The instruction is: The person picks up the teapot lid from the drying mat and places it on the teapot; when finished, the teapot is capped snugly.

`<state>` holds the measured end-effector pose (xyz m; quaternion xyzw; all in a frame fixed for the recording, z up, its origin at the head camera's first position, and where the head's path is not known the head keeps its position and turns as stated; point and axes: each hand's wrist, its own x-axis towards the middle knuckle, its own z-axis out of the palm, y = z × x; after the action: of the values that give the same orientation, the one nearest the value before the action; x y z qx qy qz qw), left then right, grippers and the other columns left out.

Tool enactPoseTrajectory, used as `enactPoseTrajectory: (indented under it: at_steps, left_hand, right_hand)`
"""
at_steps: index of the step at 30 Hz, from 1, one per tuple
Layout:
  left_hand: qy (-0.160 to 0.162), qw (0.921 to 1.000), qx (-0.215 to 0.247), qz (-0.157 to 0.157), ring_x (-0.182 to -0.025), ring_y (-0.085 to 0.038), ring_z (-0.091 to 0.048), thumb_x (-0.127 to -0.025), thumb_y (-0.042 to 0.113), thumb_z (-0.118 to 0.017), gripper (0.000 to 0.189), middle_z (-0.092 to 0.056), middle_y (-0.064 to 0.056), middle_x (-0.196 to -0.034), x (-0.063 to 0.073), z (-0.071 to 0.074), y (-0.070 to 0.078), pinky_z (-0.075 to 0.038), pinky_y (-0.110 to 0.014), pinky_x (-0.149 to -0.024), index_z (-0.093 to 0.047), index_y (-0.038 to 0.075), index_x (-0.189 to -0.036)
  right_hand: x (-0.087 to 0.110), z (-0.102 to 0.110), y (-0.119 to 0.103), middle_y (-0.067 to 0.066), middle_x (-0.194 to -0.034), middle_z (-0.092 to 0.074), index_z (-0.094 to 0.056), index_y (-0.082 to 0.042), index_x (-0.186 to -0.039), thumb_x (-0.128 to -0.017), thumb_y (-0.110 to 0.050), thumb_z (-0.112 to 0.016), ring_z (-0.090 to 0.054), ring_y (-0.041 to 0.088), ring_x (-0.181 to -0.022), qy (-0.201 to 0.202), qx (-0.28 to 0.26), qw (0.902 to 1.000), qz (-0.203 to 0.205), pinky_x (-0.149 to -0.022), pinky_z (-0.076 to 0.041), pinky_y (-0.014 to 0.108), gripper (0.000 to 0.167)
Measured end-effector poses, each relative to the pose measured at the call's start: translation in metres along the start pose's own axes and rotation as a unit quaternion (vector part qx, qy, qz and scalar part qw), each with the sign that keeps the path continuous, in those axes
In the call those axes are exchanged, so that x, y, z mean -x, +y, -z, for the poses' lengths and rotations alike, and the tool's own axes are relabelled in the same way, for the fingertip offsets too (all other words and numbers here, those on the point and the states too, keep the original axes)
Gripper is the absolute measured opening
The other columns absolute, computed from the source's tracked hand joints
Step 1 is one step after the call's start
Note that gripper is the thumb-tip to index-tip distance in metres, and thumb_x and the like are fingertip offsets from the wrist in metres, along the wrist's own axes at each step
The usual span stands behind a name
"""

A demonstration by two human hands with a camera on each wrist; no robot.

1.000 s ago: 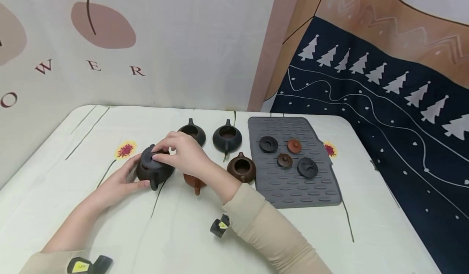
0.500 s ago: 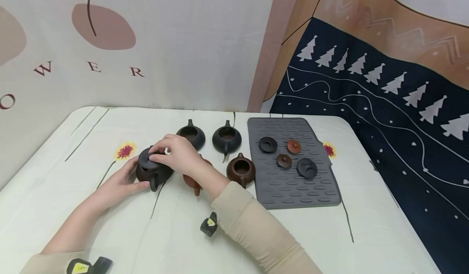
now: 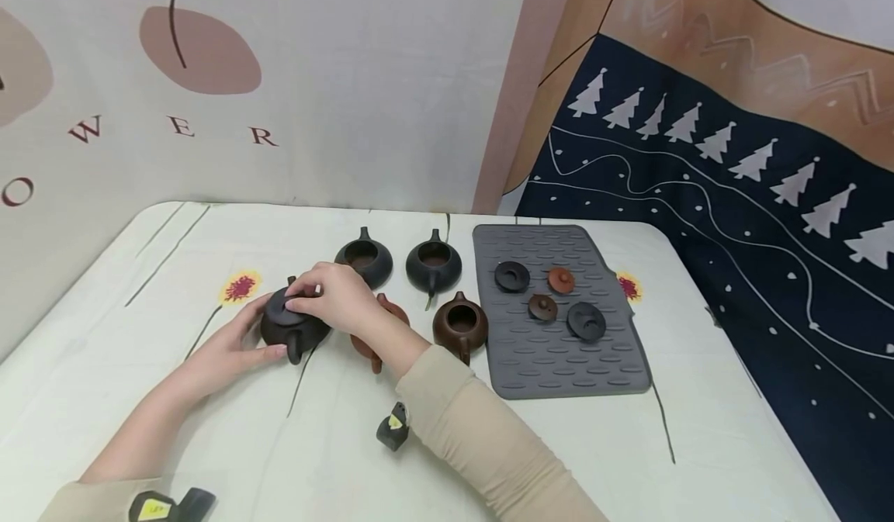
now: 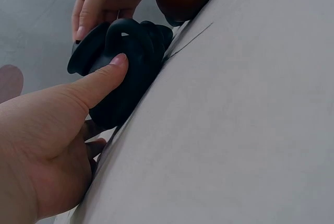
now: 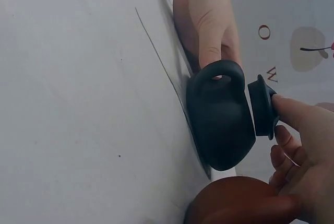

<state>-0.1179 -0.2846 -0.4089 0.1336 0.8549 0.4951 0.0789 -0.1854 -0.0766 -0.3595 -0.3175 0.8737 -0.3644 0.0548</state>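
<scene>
A black teapot [image 3: 302, 336] stands at the left of the table, its handle toward the camera. My left hand [image 3: 226, 351] holds its body from the left side, the thumb near the handle in the left wrist view. My right hand [image 3: 338, 295] pinches the knob of a black lid [image 5: 262, 108]. That lid hangs over the teapot's mouth; a narrow gap shows between lid and pot in the right wrist view. Beneath my right forearm sits a reddish-brown teapot [image 3: 363, 347], partly hidden.
Two lidless black teapots stand behind, one left [image 3: 373, 270] and one right [image 3: 433, 278]. A dark brown teapot [image 3: 478, 328] sits by a grey mat [image 3: 573, 367]. On the mat lie two black lids [image 3: 512, 276], an orange-red lid [image 3: 561, 280] and a brown lid [image 3: 542, 307].
My right hand has shifted slightly left and down with the lid, and more of the reddish-brown teapot shows. My left hand and the black teapot have stayed in place.
</scene>
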Motion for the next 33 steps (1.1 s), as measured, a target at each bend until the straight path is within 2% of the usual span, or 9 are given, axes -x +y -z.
enactPoseTrajectory:
  at_steps: [6, 13, 22, 33]
  left_hand:
    - [0.0, 1.0, -0.001, 0.006, -0.141, -0.044, -0.006, -0.087, 0.022, -0.073, 0.085, -0.019, -0.021, -0.154, 0.0, -0.001, -0.001, -0.006, -0.068, -0.104, -0.02, 0.01, -0.152]
    - [-0.003, 0.9998, -0.01, 0.017, -0.14, -0.044, -0.006, -0.087, 0.02, -0.073, 0.087, -0.015, -0.025, -0.154, 0.0, 0.001, 0.0, -0.006, -0.069, -0.104, -0.016, 0.01, -0.153]
    - [-0.001, 0.9995, -0.023, 0.024, -0.14, -0.046, -0.007, -0.087, 0.021, -0.073, 0.089, -0.015, -0.026, -0.154, 0.0, 0.001, 0.001, -0.008, -0.07, -0.102, -0.015, 0.01, -0.153]
    - [0.001, 0.9994, -0.028, 0.021, -0.14, -0.045, -0.008, -0.086, 0.022, -0.073, 0.089, -0.016, -0.025, -0.154, 0.0, 0.002, 0.001, -0.008, -0.071, -0.101, -0.016, 0.012, -0.154]
  right_hand:
    - [-0.002, -0.004, 0.001, -0.017, -0.084, -0.055, -0.075, -0.025, -0.099, -0.088, -0.031, -0.071, -0.048, 0.0, -0.075, 0.002, -0.01, 0.9999, -0.011, -0.062, -0.039, 0.012, 0.013]
    - [-0.004, -0.009, 0.004, -0.016, -0.083, -0.054, -0.075, -0.026, -0.099, -0.088, -0.032, -0.071, -0.048, 0.0, -0.074, -0.01, 0.014, 0.9997, -0.017, -0.062, -0.038, 0.012, 0.014]
    - [-0.004, -0.006, 0.004, -0.014, -0.079, -0.055, -0.074, -0.026, -0.104, -0.088, -0.031, -0.071, -0.048, 0.001, -0.074, -0.015, 0.004, 0.9997, -0.019, -0.062, -0.038, 0.013, 0.017]
    - [0.009, 0.014, 0.002, -0.014, -0.08, -0.055, -0.074, -0.022, -0.106, -0.088, -0.027, -0.072, -0.048, 0.004, -0.071, 0.007, -0.027, 0.9993, 0.025, -0.059, -0.04, 0.015, 0.019]
